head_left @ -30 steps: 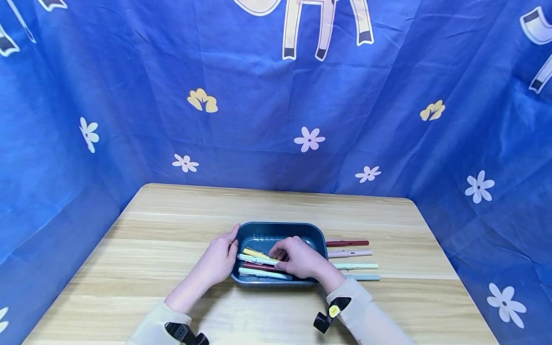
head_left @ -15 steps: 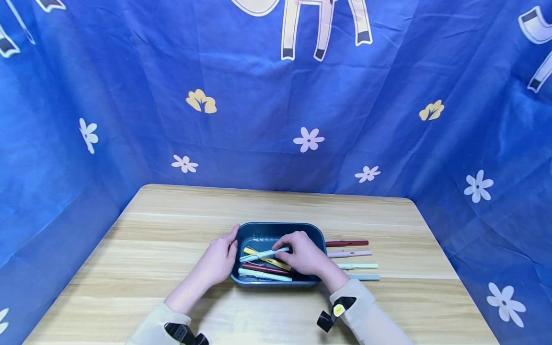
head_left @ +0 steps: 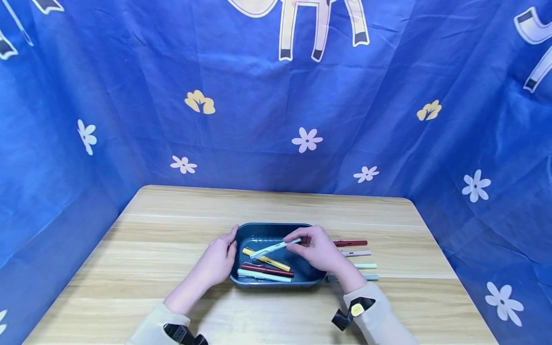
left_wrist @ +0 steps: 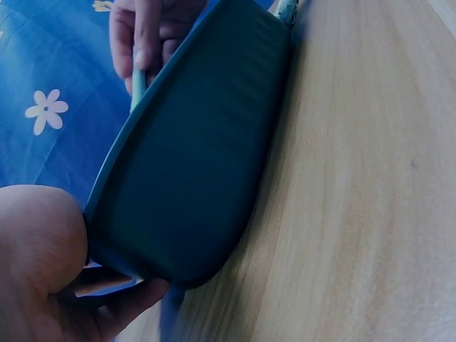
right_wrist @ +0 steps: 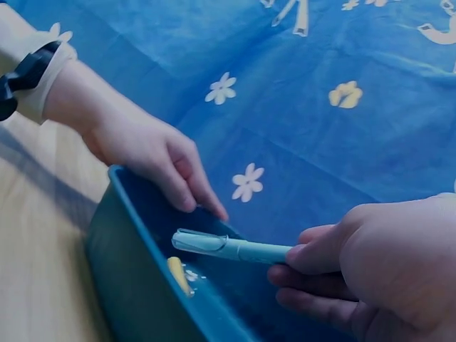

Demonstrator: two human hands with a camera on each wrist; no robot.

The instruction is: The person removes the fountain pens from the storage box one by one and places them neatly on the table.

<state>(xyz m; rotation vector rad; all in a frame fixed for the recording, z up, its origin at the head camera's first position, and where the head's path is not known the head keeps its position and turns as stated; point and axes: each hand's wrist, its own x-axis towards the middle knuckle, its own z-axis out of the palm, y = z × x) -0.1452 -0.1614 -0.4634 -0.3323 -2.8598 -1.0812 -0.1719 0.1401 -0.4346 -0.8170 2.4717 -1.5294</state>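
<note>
A dark teal box [head_left: 265, 230] sits on the table. My left hand [head_left: 219, 261] grips its left end, with thumb and fingers at the rim. My right hand [head_left: 318, 250] pinches a light blue pen [head_left: 270, 248] between thumb and fingers, at its right end. The pen is raised over the box, slanting down to the left; its clip end [right_wrist: 199, 242] points toward my left hand in the right wrist view. Inside lie a yellow pen [head_left: 278, 264], a dark red pen [head_left: 269, 271] and a pale blue pen [head_left: 258, 274].
Right of the box, a row of pens lies on the wooden table [head_left: 181, 215]: dark red [head_left: 355, 243], lilac [head_left: 360, 253], mint [head_left: 366, 266] and grey-blue [head_left: 368, 277]. My right forearm partly covers them. A blue patterned curtain [head_left: 258, 120] surrounds the table's back and sides.
My right hand has lifted the light blue pen from among the others and moved it up and right, tilting it. The yellow pen shows fully now. My left hand stays at the box's end.
</note>
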